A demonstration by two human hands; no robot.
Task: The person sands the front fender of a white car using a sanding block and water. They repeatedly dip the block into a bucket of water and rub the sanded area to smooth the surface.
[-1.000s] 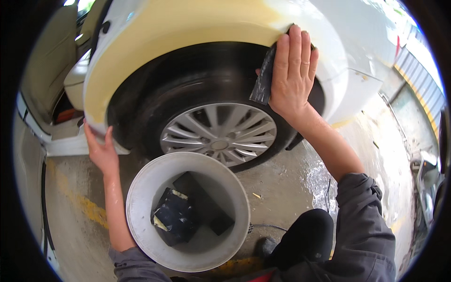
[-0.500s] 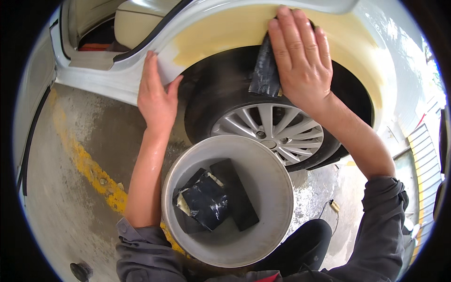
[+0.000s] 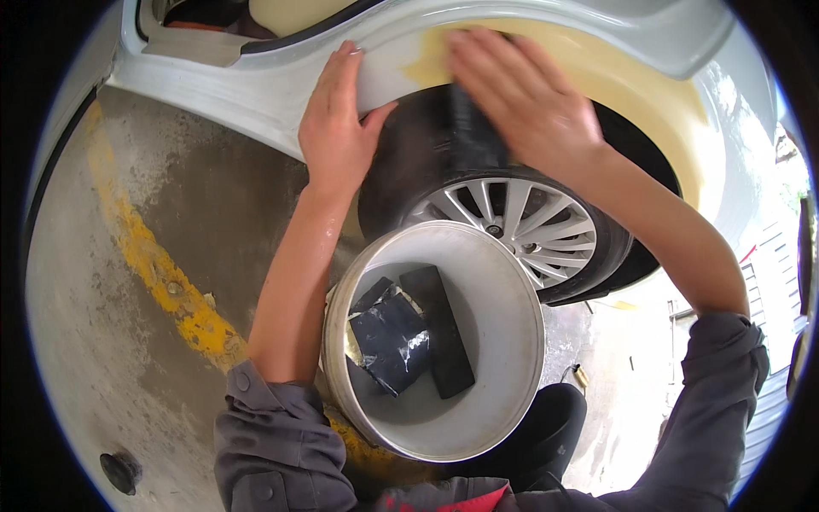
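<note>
My right hand (image 3: 520,102) presses a dark sanding sheet (image 3: 473,128) flat against the yellow-filled wheel arch (image 3: 614,77) of a white car, just above the tyre. Most of the sheet is hidden under my palm and blurred. My left hand (image 3: 339,128) lies open on the white body panel (image 3: 256,94) at the arch's left end, fingers spread, holding nothing. Below my arms stands a white bucket (image 3: 512,282) with dark sanding blocks and folded dark sheets (image 3: 401,337) inside.
A silver alloy wheel (image 3: 520,226) in a black tyre sits right behind the bucket. The wet concrete floor (image 3: 128,358) carries a worn yellow line (image 3: 162,273). The car's open door sill (image 3: 196,43) is at top left.
My view has swung right and closer. My right hand slid the sheet leftward along the arch. My left hand moved up from the panel's lower edge to rest beside the arch.
</note>
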